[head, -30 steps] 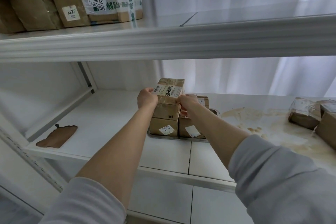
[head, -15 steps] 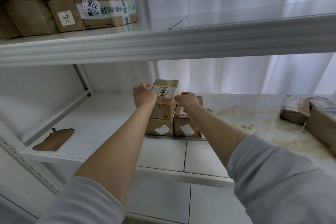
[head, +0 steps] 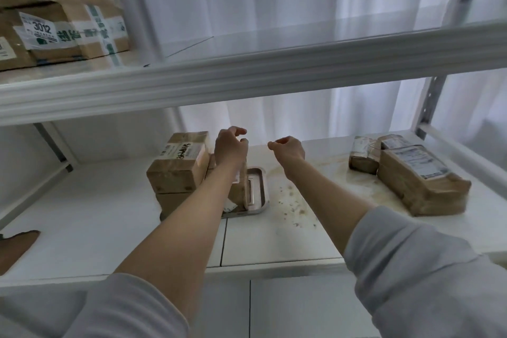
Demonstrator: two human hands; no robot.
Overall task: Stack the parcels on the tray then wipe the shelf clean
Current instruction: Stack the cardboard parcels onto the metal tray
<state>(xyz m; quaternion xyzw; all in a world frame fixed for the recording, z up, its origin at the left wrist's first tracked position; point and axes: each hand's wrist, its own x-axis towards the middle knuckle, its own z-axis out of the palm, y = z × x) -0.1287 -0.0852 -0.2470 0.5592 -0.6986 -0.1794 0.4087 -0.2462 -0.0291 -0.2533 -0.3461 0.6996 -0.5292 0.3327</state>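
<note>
Brushed metal tray (head: 257,186), taped brown-paper parcels (head: 178,170), glossy stained shelf (head: 109,214)

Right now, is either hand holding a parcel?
No: the left hand and right hand are both empty above the shelf, beside the stacked parcel on the tray.

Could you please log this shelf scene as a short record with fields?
tray: metal, on the middle shelf, right part bare
stack: parcels on the tray, labelled one on top
loose parcels: far right of the shelf, off the tray
stain: brown smears and crumbs between tray and loose parcels
left hand: empty, fingers curled, beside the stack
right hand: empty, raised above the shelf
cloth: brown, at the left edge
</note>
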